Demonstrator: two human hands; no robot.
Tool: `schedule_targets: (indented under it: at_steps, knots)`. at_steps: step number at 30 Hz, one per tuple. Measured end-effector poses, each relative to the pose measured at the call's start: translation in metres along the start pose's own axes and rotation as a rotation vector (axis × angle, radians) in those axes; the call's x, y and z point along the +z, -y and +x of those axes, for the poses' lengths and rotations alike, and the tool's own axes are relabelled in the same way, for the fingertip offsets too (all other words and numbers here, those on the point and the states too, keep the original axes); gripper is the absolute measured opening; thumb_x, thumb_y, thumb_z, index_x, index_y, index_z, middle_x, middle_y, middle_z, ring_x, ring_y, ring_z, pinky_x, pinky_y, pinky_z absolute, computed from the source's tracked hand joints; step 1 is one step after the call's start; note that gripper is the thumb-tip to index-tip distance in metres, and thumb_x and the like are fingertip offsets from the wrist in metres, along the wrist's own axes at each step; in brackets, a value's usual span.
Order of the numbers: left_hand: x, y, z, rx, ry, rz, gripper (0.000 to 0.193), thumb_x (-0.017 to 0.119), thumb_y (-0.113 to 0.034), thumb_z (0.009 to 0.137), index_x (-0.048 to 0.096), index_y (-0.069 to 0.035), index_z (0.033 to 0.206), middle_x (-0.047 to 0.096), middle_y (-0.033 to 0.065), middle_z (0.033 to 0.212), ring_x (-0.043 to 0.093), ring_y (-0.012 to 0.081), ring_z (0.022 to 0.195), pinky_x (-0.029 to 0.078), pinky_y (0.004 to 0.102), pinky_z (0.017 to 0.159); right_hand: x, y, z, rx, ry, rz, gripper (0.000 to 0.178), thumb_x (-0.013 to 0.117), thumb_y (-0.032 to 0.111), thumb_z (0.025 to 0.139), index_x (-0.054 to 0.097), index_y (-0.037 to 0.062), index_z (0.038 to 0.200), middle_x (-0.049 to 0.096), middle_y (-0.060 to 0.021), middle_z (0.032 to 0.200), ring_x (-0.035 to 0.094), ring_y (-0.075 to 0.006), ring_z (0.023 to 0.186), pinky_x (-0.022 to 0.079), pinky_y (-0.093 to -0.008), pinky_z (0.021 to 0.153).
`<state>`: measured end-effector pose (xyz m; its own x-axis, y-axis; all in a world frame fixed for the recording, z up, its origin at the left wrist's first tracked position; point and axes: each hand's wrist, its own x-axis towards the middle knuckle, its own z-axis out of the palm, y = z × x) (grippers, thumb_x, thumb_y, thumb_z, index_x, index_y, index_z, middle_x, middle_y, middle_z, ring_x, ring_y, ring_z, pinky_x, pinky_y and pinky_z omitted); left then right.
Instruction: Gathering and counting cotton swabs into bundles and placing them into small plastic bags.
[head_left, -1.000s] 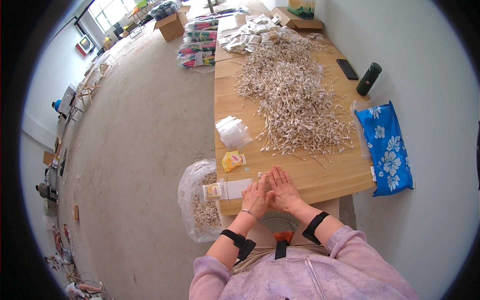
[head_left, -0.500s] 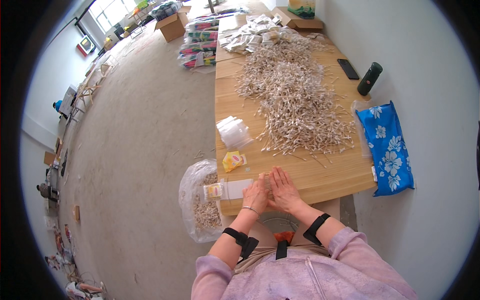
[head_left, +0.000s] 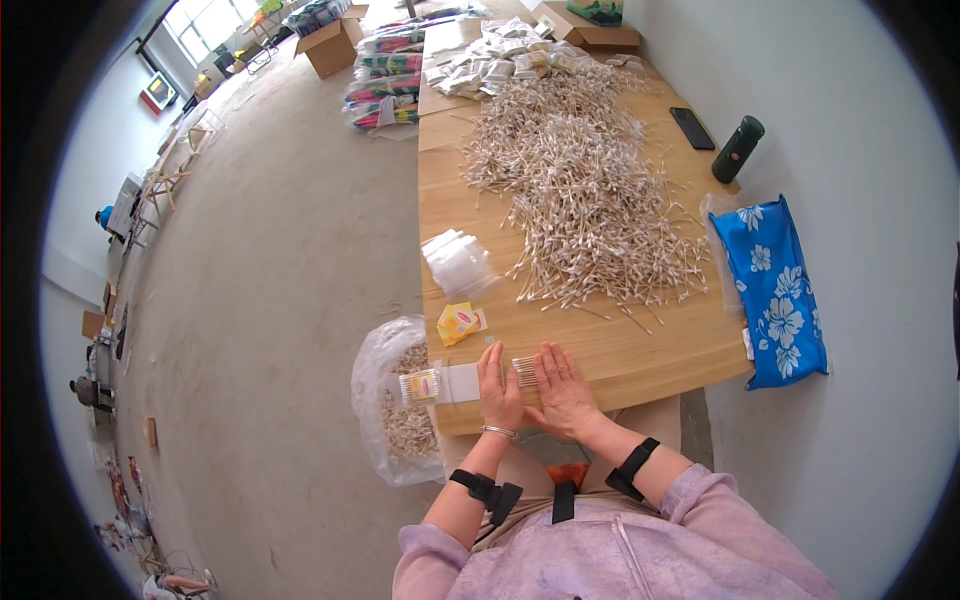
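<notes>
Between my hands, a small row of cotton swabs (head_left: 524, 371) lies side by side on the wooden table (head_left: 640, 360) near its front edge. My left hand (head_left: 500, 392), fingers stretched out and turned on edge, borders the row's left end. Lying nearly flat, my right hand (head_left: 565, 393) covers the row's right end with its fingers extended. Left of my left hand is a white strip (head_left: 461, 383), partly hidden by it. A filled swab pack (head_left: 418, 387) with a yellow label sits at the strip's far end, jutting past the table's left edge.
A large heap of loose swabs (head_left: 590, 200) spreads over the table, with filled packs (head_left: 500, 65) behind. Clear sachets (head_left: 460, 265) and yellow labels (head_left: 459, 323) lie left. A plastic bag of swabs (head_left: 405, 425) hangs beside the table. A phone (head_left: 692, 129), dark bottle (head_left: 738, 150) and blue floral pack (head_left: 772, 295) line the right.
My hands have moved apart and the left fingers have straightened, so the swab row now shows between them. The whole view has shifted slightly.
</notes>
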<state>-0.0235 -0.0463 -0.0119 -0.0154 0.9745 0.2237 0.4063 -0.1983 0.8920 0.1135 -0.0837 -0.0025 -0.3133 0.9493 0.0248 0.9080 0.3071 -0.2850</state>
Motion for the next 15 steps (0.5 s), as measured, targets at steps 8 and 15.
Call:
schedule_targets:
  at_steps: [8,15]
  knots:
    - [0.004,-0.012,0.009,0.019,-0.003,0.097,0.04,0.059,0.0,0.08,0.056,-0.002,0.12,0.052,0.016,0.124,0.046,0.0313,0.118,0.037,0.0383,0.1,-0.006,-0.003,-0.001,0.02,0.078,-0.049,0.095,0.055,0.053,0.08,0.014,-0.0063,0.142,0.007,-0.0246,0.15,0.003,-0.0355,0.141,0.004,-0.0445,0.115]
    - [-0.002,-0.008,0.008,0.124,0.047,0.293,0.032,0.062,-0.003,0.077,0.062,-0.003,0.11,0.056,0.0134,0.119,0.047,0.0314,0.117,0.035,0.0402,0.101,-0.009,0.0,0.0,0.006,0.055,0.002,0.096,0.057,0.05,0.079,0.014,-0.0085,0.141,0.008,-0.0269,0.149,0.005,-0.0377,0.141,0.005,-0.0456,0.115]
